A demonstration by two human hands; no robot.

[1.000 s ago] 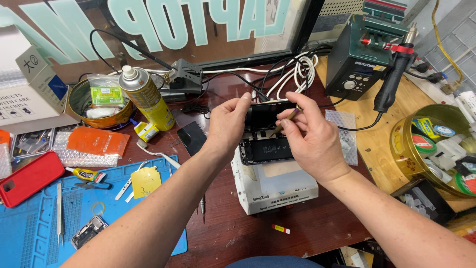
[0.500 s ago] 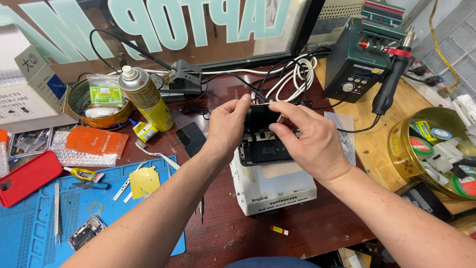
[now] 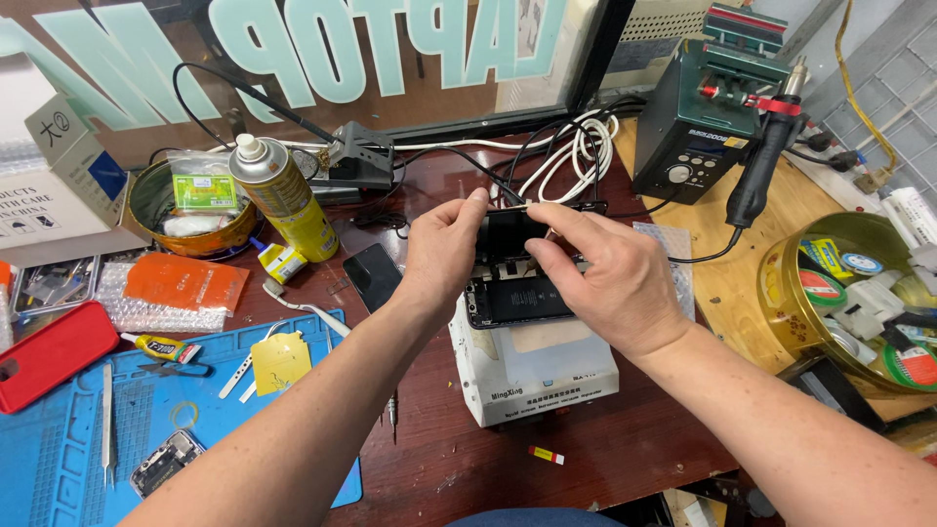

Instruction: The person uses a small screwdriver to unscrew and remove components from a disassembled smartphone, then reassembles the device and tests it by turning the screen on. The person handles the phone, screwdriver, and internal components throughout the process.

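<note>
Nearest the person: one blue work mat point(image 3: 59, 459) at the front left of the dark wooden table point(image 3: 468, 468). On the mat lie one pair of tweezers point(image 3: 106, 425), one small phone part point(image 3: 166, 462), one yellow tag point(image 3: 280, 361) and one small glue tube point(image 3: 161, 346). One red phone case point(image 3: 49, 353) sits at the mat's left edge. One tiny red-and-yellow bit point(image 3: 546, 455) lies alone on the bare wood, front centre.

Middle: one white heating plate box point(image 3: 532, 376), with one opened phone point(image 3: 517, 298) lying on top, back shell down, battery showing. Two hands work over it. Left hand point(image 3: 444, 254) has thumb and fingers pinched on the left edge of the lifted black screen point(image 3: 508, 232), which stands tilted up off the phone body. Right hand point(image 3: 605, 278) has fingers curled and narrow, pinching the screen's top right edge. Both hands hold the same screen.

Just left of the box: one dark spare phone point(image 3: 371, 275), flat on the table. One orange packet point(image 3: 185, 283) on bubble wrap lies further left.

Farther back: one yellow spray can point(image 3: 283, 200) upright, one round tin point(image 3: 185, 210) with a green packet inside, one white cardboard box point(image 3: 49, 195) at far left. One coil of white cable point(image 3: 576, 146) lies behind the hands. Right rear: one dark green hot-air station point(image 3: 708, 122) with one black handpiece point(image 3: 761, 176) hanging beside it. Far right: one gold round tin point(image 3: 859, 303) full of tape rolls and oddments, too many to count.
</note>
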